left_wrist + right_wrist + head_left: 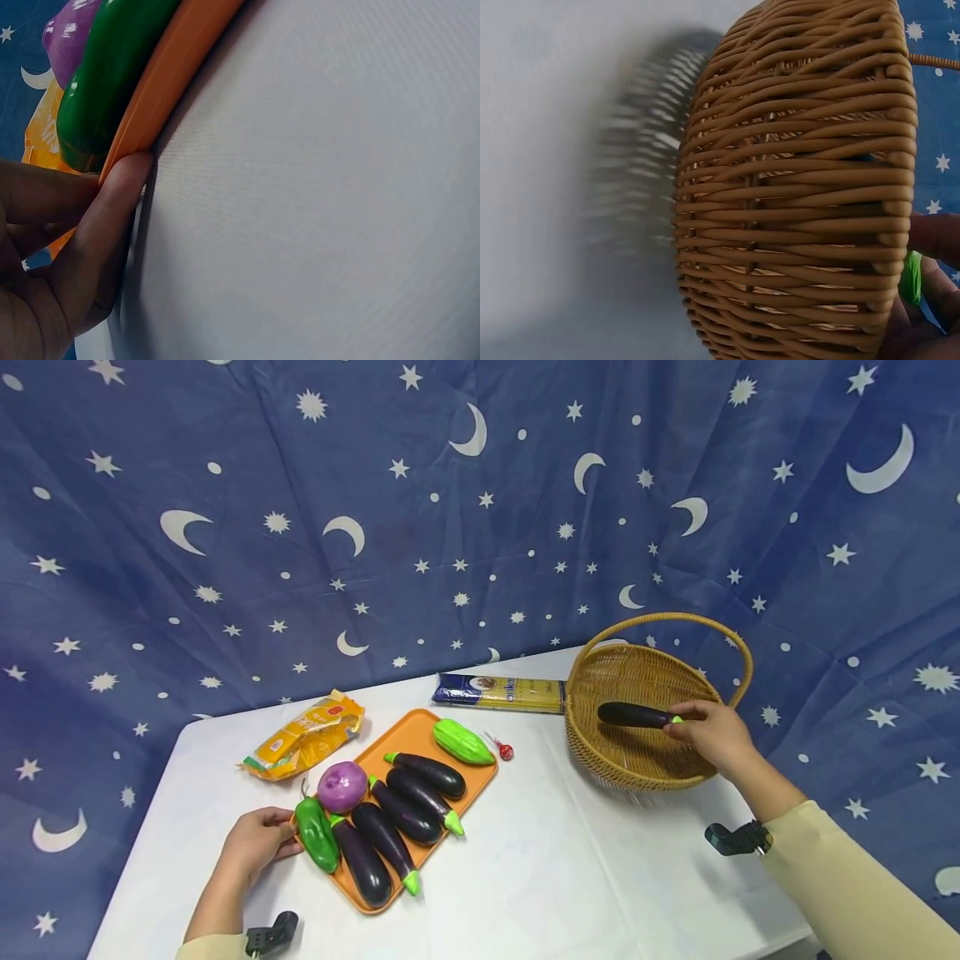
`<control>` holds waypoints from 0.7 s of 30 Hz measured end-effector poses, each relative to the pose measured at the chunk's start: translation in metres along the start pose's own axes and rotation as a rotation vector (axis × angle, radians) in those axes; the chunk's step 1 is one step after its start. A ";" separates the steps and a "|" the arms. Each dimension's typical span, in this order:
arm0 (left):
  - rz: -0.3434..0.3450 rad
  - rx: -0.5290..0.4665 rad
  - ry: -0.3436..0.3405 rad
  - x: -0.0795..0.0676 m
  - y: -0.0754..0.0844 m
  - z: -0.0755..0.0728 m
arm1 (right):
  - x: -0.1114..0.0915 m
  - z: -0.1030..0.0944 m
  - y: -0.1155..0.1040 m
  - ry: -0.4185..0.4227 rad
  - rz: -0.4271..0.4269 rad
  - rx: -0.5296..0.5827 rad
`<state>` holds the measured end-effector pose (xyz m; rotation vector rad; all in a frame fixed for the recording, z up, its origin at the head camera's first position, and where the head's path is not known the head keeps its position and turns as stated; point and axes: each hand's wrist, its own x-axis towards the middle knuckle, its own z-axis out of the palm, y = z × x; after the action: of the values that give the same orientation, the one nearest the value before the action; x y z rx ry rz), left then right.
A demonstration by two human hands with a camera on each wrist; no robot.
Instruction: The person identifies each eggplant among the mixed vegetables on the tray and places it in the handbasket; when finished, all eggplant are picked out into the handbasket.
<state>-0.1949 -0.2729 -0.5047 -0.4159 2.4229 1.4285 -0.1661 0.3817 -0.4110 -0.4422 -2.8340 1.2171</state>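
Observation:
My right hand [715, 735] pinches an eggplant [633, 715] by its green stem end, over the inside of a wicker basket [600, 752]. In the right wrist view the basket wall [802, 180] hides most of that eggplant; only the green stem [910, 277] shows beside the fingers. My left hand [258, 843] grips the left edge of an orange tray [408, 735], thumb on the near side in the left wrist view. On the tray lie several eggplants [386, 839], a green pepper [317, 835], a purple onion [342, 787] and a light green ridged vegetable [462, 741].
Behind the tray lies a crumpled orange-yellow packet [306, 735]. A blue and yellow spaghetti pack [498, 692] touches or nearly touches the basket's left side. A red lollipop [505, 750] is right of the tray. A blue star-and-moon curtain [450, 510] hangs behind the white table [555, 868].

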 end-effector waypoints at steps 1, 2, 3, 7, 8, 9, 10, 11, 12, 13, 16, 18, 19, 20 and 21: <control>-0.001 -0.002 0.001 0.000 -0.001 0.000 | 0.001 0.000 -0.001 -0.008 0.007 0.005; -0.001 -0.002 0.001 0.000 -0.001 0.000 | 0.003 0.000 -0.002 -0.017 0.011 0.008; -0.002 -0.002 0.002 0.000 -0.001 0.000 | 0.004 0.001 -0.002 -0.026 0.018 0.014; 0.003 -0.001 0.005 0.000 -0.001 0.000 | 0.009 0.003 -0.003 -0.048 0.043 0.021; 0.004 -0.001 0.004 0.000 -0.001 0.000 | 0.010 0.003 -0.002 -0.054 0.046 0.021; 0.005 0.000 0.003 0.000 0.000 0.000 | 0.012 0.004 -0.002 -0.059 0.048 0.021; 0.005 -0.001 0.003 0.000 0.000 0.001 | 0.013 0.004 -0.002 -0.063 0.048 0.021; 0.005 -0.001 0.003 -0.001 0.000 0.001 | 0.014 0.004 -0.002 -0.071 0.048 0.024; 0.004 0.000 0.003 -0.001 0.001 0.001 | 0.015 0.004 -0.001 -0.078 0.046 0.026; 0.005 0.001 0.004 -0.001 0.001 0.001 | 0.016 0.004 -0.001 -0.083 0.045 0.025; 0.006 0.015 0.009 -0.001 0.002 0.001 | 0.018 0.003 0.000 -0.091 0.042 0.007; 0.009 0.025 0.011 -0.002 0.002 0.001 | 0.019 0.003 0.000 -0.091 0.034 -0.027; 0.010 0.029 0.011 -0.002 0.002 0.001 | 0.020 0.003 0.001 -0.089 0.026 -0.050; 0.012 0.033 0.011 -0.002 0.002 0.001 | 0.021 0.003 0.001 -0.086 0.015 -0.077; 0.010 0.033 0.011 -0.003 0.003 0.001 | 0.021 0.003 0.001 -0.083 0.003 -0.108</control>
<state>-0.1932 -0.2704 -0.5021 -0.4055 2.4572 1.3917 -0.1862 0.3860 -0.4158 -0.4098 -2.9812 1.1119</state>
